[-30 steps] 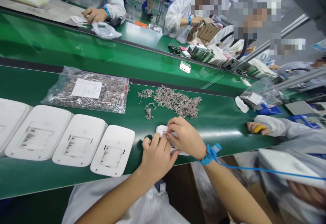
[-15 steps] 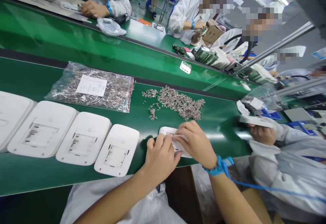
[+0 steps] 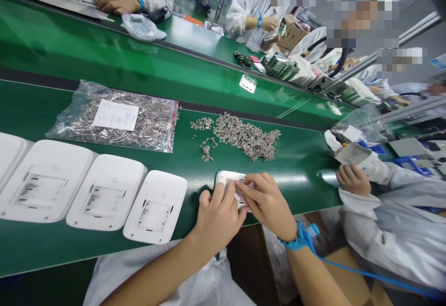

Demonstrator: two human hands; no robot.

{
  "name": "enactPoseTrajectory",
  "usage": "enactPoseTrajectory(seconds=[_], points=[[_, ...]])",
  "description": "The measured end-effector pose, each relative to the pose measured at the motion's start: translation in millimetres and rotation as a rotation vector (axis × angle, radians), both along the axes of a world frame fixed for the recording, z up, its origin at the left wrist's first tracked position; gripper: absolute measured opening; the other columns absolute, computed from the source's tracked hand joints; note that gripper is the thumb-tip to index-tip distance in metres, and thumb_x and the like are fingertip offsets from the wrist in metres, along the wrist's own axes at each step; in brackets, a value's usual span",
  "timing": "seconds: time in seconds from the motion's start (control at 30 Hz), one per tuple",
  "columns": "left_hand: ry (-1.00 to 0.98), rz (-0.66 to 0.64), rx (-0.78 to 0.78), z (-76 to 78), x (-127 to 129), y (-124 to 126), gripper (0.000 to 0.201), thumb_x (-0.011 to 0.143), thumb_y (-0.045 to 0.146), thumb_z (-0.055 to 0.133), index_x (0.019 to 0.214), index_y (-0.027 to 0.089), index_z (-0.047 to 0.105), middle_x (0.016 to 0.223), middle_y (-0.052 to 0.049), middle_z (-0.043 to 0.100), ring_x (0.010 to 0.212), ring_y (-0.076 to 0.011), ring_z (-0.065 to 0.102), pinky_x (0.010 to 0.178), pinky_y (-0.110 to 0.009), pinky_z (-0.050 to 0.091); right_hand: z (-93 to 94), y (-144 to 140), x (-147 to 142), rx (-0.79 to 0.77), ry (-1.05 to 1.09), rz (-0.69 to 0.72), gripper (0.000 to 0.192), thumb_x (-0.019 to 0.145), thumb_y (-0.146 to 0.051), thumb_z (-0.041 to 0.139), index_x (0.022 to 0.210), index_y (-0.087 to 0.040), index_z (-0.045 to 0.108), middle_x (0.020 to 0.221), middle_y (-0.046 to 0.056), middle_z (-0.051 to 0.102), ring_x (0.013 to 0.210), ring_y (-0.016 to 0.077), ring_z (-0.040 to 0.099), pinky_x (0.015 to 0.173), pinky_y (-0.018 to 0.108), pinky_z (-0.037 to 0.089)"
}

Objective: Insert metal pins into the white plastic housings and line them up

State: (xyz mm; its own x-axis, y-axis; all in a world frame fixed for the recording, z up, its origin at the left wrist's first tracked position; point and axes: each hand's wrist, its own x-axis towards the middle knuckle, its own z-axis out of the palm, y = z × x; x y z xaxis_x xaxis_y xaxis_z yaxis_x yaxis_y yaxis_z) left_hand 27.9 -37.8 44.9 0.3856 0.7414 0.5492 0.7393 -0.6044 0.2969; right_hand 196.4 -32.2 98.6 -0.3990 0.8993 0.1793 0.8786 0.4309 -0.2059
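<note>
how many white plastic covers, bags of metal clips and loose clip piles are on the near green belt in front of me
white plastic covers: 5, four in a row at the left, the leftmost cut by the frame edge, and one under the left hand and right hand
bags of metal clips: 1
loose piles of metal clips: 1
total: 7

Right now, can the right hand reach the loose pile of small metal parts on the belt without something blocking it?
Probably yes. The right hand rests on the white casing, and only bare green belt lies between it and the metal parts.
</note>
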Motion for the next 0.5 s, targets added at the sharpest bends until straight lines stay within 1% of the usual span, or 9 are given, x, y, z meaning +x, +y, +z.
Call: enactPoseTrajectory(seconds=[0.23, 0.37, 0.5], points=[[0.001, -0.004, 0.001, 1.7, 0.7, 0.6, 0.033, 0.096, 0.038, 0.056, 0.106, 0.012, 0.073, 0.128, -0.006, 0.067, 0.108, -0.0227, 0.054, 0.074, -0.043, 0.033, 2.8, 1.8, -3.1, -0.025, -0.019, -0.017, 0.027, 0.099, -0.017, 0.049, 0.116, -0.021, 0.07, 0.104, 0.01, 0.06, 0.091, 0.0207, 0.048, 0.077, 0.036, 0.041], [0.003, -0.014, -0.02, 3.4, 2.0, 1.1, 0.03, 0.093, 0.036, 0.06, 0.106, 0.013, 0.073, 0.124, -0.008, 0.068, 0.107, -0.0239, 0.055, 0.073, -0.044, 0.033, 6.4, 2.6, -4.6, -0.042, -0.107, -0.009, 0.026, 0.101, -0.018, 0.046, 0.114, -0.02, 0.069, 0.103, 0.01, 0.062, 0.089, 0.0209, 0.047, 0.077, 0.036, 0.04], [-0.003, -0.027, -0.037, 5.6, 2.8, 2.4, 0.03, 0.091, 0.034, 0.06, 0.108, 0.012, 0.072, 0.122, -0.009, 0.069, 0.105, -0.0241, 0.056, 0.072, -0.044, 0.033, 7.9, 1.9, -6.0, -0.017, -0.203, 0.015, 0.025, 0.1, -0.018, 0.047, 0.114, -0.02, 0.068, 0.101, 0.009, 0.063, 0.087, 0.0211, 0.046, 0.075, 0.036, 0.037]])
